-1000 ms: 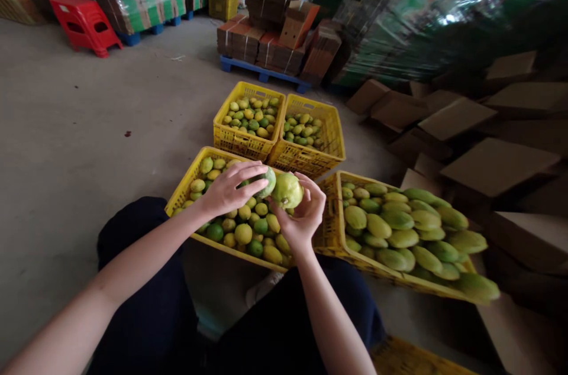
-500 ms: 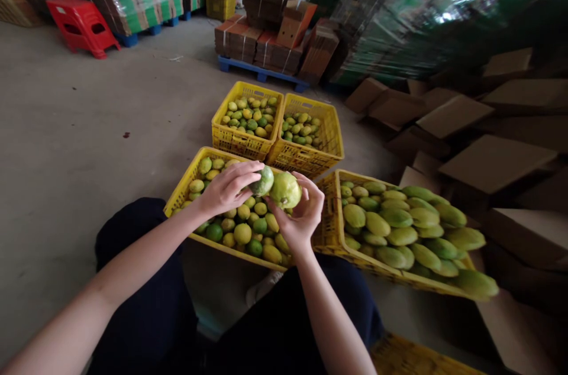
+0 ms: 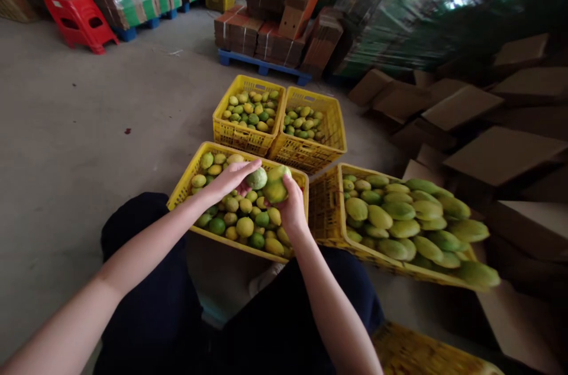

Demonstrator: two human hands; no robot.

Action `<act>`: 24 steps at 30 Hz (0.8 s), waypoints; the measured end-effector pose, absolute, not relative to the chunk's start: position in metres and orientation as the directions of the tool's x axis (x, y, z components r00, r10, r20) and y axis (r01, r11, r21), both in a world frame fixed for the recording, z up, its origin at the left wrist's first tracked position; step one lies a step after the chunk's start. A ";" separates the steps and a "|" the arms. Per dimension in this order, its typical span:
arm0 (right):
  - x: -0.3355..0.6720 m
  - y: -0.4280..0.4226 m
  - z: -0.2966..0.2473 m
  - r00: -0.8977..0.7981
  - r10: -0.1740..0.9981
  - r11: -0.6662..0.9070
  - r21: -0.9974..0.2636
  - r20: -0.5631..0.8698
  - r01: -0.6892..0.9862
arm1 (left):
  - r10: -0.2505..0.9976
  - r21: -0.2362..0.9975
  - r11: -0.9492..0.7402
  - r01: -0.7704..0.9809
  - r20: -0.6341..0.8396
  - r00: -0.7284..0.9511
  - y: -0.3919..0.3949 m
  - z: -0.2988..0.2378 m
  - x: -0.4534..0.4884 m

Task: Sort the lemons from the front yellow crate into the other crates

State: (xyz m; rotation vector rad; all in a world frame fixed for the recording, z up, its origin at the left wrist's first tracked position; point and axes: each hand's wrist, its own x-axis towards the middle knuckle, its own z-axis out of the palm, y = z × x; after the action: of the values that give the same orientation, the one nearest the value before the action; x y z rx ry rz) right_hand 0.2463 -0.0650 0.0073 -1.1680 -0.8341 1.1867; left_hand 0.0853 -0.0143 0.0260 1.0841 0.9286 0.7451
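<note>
My left hand [image 3: 228, 181] holds a small round green fruit [image 3: 257, 178] in its fingers. My right hand [image 3: 290, 204] grips a larger yellow-green fruit [image 3: 276, 184] right beside it; the two fruits almost touch. Both hands hover over the near yellow crate [image 3: 191, 173], which is full of small green and yellow fruits. My dark-trousered knees sit just below that crate.
A tilted yellow crate of big green mangoes [image 3: 326, 209] stands at the right. Two more yellow crates [image 3: 239, 137] [image 3: 306, 153] of small fruits sit behind. Cardboard boxes [image 3: 461, 109] pile up right, brown stacks on a blue pallet [image 3: 261, 67] and a red stool [image 3: 77, 20] stand farther off.
Both hands have dropped slightly toward the near crate with their fruits. The right hand has turned, so its back now faces me. The view has tilted down a little.
</note>
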 end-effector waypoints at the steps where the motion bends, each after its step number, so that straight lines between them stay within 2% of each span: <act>1: 0.245 -0.064 0.007 0.187 0.962 -0.123 -0.928 -0.198 -0.350 | 0.866 0.942 0.325 -0.080 -0.263 0.426 -0.015 0.026 0.087; 2: 0.245 -0.064 0.008 0.159 0.947 -0.187 -0.884 -0.278 -0.429 | 0.874 0.936 0.332 -0.117 -0.260 0.410 -0.016 0.026 0.088; 4: 0.247 -0.065 0.011 0.121 0.941 -0.214 -0.834 -0.315 -0.509 | 0.910 0.922 0.313 -0.226 -0.223 0.349 -0.016 0.025 0.089; 7: 0.253 -0.065 0.014 0.087 0.961 -0.177 -0.823 -0.263 -0.540 | 0.951 0.897 0.238 -0.373 -0.138 0.276 -0.013 0.022 0.090; 10: 0.260 -0.063 0.012 0.155 0.966 -0.097 -0.850 -0.205 -0.517 | 0.965 0.908 0.132 -0.397 -0.025 0.262 -0.009 0.020 0.089; 12: 0.263 -0.063 0.011 0.282 0.949 -0.006 -0.904 -0.140 -0.428 | 0.963 0.927 0.062 -0.369 0.042 0.267 -0.009 0.020 0.089; 14: 0.264 -0.066 0.010 0.399 0.917 0.091 -0.965 -0.015 -0.245 | 0.953 0.942 0.027 -0.335 0.077 0.293 -0.011 0.022 0.090; 16: 0.266 -0.070 0.012 0.422 0.899 0.152 -0.988 0.121 -0.040 | 0.940 0.949 0.037 -0.314 0.074 0.333 -0.014 0.024 0.090; 18: 0.266 -0.075 0.014 0.380 0.903 0.182 -0.980 0.198 0.080 | 0.931 0.941 0.090 -0.326 0.037 0.362 -0.016 0.024 0.091; 24: 0.253 -0.075 0.013 0.269 0.951 0.141 -0.988 0.153 0.060 | 0.954 0.841 0.217 -0.495 -0.076 0.289 -0.017 0.012 0.101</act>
State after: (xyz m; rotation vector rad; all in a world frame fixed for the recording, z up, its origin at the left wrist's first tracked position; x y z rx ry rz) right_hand 0.2533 -0.0750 0.0132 -1.2467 -1.0994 0.8789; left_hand 0.1006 -0.0171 0.0124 0.8112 0.6945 1.1236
